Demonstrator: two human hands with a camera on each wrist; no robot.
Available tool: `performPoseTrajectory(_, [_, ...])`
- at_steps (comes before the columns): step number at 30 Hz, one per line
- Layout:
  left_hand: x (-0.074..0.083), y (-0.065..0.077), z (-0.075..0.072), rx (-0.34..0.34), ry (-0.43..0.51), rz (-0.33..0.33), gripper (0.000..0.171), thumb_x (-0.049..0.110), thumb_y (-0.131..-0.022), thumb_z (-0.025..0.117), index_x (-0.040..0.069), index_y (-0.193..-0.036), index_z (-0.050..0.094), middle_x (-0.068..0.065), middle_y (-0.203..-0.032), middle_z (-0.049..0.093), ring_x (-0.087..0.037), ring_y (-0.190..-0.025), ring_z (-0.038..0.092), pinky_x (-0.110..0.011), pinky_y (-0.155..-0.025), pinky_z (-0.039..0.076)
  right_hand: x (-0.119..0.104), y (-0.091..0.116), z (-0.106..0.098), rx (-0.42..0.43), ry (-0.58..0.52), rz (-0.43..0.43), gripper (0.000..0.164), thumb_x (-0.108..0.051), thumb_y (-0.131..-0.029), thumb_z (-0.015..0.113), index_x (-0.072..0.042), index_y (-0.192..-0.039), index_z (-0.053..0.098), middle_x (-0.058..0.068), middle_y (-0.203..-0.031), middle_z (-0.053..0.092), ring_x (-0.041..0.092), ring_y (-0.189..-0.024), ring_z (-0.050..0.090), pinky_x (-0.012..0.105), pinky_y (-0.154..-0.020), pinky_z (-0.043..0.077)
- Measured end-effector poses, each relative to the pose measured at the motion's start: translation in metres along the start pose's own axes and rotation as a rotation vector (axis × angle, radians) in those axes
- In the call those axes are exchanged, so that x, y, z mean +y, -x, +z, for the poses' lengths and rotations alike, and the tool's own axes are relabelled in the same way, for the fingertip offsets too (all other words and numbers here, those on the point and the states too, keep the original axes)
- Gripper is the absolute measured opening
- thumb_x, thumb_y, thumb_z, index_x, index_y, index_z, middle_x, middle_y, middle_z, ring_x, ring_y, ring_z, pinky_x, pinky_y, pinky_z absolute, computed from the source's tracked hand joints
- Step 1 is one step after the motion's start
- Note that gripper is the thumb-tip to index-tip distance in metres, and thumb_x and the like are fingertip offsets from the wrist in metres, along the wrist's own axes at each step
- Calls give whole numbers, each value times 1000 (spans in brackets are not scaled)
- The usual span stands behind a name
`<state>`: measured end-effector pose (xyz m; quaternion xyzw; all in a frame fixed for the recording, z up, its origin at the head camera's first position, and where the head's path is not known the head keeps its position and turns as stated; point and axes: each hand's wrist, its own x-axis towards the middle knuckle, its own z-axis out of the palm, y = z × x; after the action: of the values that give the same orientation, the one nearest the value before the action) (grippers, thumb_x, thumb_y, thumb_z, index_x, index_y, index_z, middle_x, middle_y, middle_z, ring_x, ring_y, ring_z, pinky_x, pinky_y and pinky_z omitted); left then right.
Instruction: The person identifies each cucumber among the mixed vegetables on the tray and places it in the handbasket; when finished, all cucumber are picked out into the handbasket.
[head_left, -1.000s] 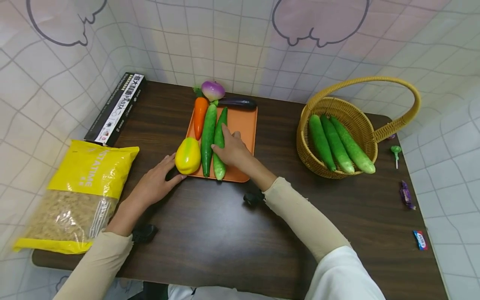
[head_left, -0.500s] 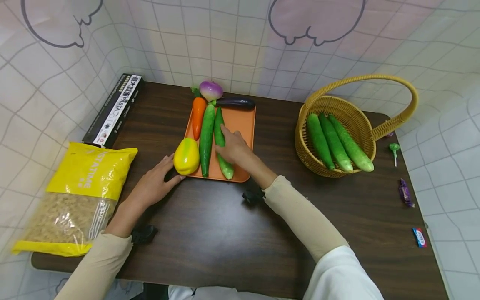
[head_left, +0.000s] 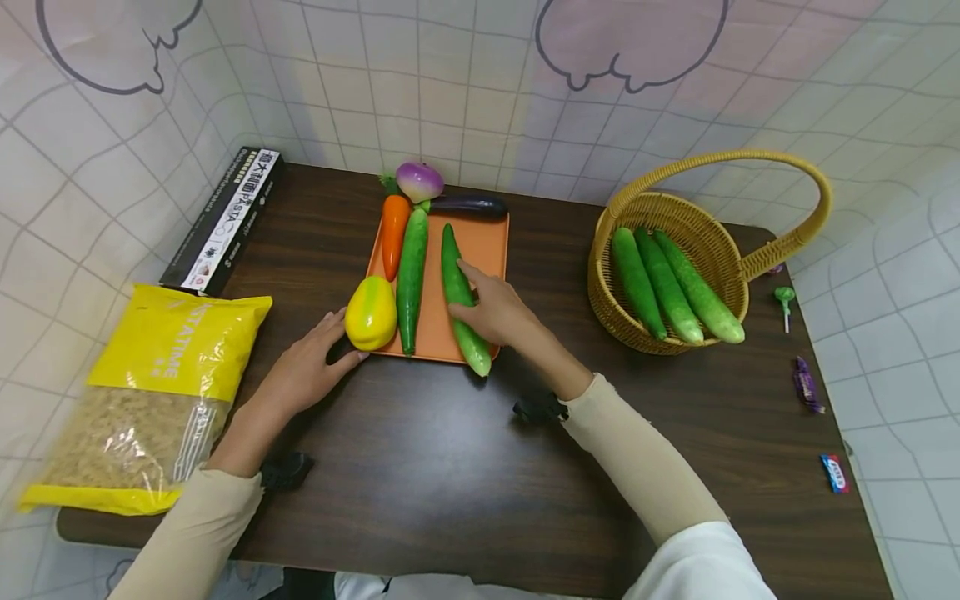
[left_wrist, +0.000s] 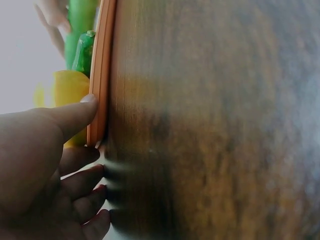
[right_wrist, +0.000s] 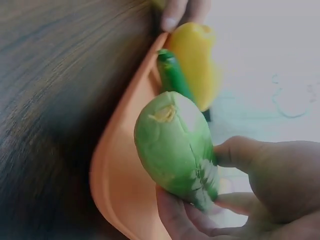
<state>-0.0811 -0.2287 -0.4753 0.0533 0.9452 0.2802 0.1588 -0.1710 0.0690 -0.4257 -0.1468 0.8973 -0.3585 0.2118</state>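
My right hand (head_left: 491, 308) grips a green cucumber (head_left: 450, 250) over the right part of the orange tray (head_left: 438, 333). In the right wrist view, thumb and fingers close around this cucumber (right_wrist: 170, 140), its pale end toward the camera. My left hand (head_left: 311, 362) lies at the tray's near left corner with fingers extended. The left wrist view has the thumb of the left hand (left_wrist: 40, 150) touching the tray rim (left_wrist: 101, 75), fingertips down near the table. Beside that hand sits a yellow bell pepper (head_left: 371, 314). Another cucumber (head_left: 411, 283) and a carrot (head_left: 394, 237) lie along the tray's left side.
An eggplant (head_left: 472, 205) and a purple-white turnip (head_left: 420, 181) are at the tray's far end. Right of it stands a wicker basket (head_left: 611, 308) holding several cucumbers. A yellow pasta bag (head_left: 172, 342) and black pasta box (head_left: 225, 221) are left. Small candies (head_left: 806, 385) line the right edge.
My right hand has drawn the cucumber rightward, away from the other cucumber, so its near end now extends past the tray's front rim. The left hand has stayed at the tray corner.
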Motion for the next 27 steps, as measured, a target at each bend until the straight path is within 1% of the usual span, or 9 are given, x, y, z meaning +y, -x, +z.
performPoseTrajectory(2, [0, 0, 1, 3, -2, 2, 75, 46, -100, 59, 14, -160, 27, -10, -165, 17, -33, -151, 11, -66, -113, 16, 1, 13, -8, 7, 16, -10, 75, -32, -98, 64, -24, -161, 24, 11, -127, 56, 22, -102, 59, 34, -72, 54])
performPoseTrajectory(4, [0, 0, 1, 0, 0, 0, 75, 46, -100, 59, 15, -160, 26, -9, -165, 16, -33, -151, 11, -66, -113, 16, 1, 27, -17, 14, 44, -13, 75, -34, -98, 65, -27, -161, 24, 10, -126, 54, 22, -106, 56, 35, -76, 53])
performPoseTrajectory(7, [0, 1, 1, 0, 6, -3, 76, 48, -100, 58, 16, -160, 25, -8, -166, 15, -32, -151, 10, -67, -113, 16, 2, 53, -31, 21, 59, -31, 76, -36, -97, 65, -31, -160, 23, 9, -120, 52, 22, -102, 55, 35, -74, 53])
performPoseTrajectory(10, [0, 1, 0, -1, 10, -4, 77, 51, -99, 57, 16, -161, 24, -7, -166, 14, -32, -151, 10, -67, -112, 16, 5, 79, -45, 26, 53, -58, 76, -35, -98, 65, -34, -160, 22, 7, -115, 50, 18, -98, 56, 33, -70, 54])
performPoseTrajectory(14, [-1, 0, 0, 1, 4, -1, 76, 49, -99, 58, 16, -160, 26, -7, -166, 15, -32, -151, 10, -66, -113, 16, 13, 116, -65, 39, 59, -80, 76, -36, -98, 65, -36, -160, 21, 7, -114, 49, 18, -104, 59, 34, -73, 55])
performPoseTrajectory(18, [0, -1, 0, -2, -1, 11, 75, 48, -100, 58, 15, -160, 27, -8, -165, 16, -32, -151, 11, -65, -113, 16, 24, 152, -83, 61, 89, -70, 76, -36, -98, 65, -37, -160, 20, 8, -117, 50, 20, -105, 59, 37, -76, 54])
performPoseTrajectory(22, [1, 0, -1, -4, 3, 4, 76, 48, -100, 58, 15, -160, 26, -8, -165, 16, -32, -151, 11, -65, -113, 17, 37, 180, -100, 94, 156, -71, 76, -32, -100, 63, -32, -161, 19, 11, -119, 50, 23, -103, 58, 42, -78, 51])
performPoseTrajectory(25, [1, 0, -1, -4, 4, -9, 76, 48, -100, 58, 15, -160, 26, -8, -165, 16, -32, -151, 11, -65, -114, 17, 46, 194, -114, 125, 223, -72, 76, -29, -99, 64, -26, -162, 20, 15, -117, 51, 25, -100, 57, 45, -79, 47])
performPoseTrajectory(27, [1, 0, 0, -3, 2, -11, 76, 49, -99, 58, 16, -160, 26, -8, -165, 16, -31, -151, 11, -65, -114, 17, 50, 200, -125, 137, 264, -53, 77, -29, -99, 64, -24, -162, 20, 19, -118, 51, 29, -100, 57, 46, -77, 48])
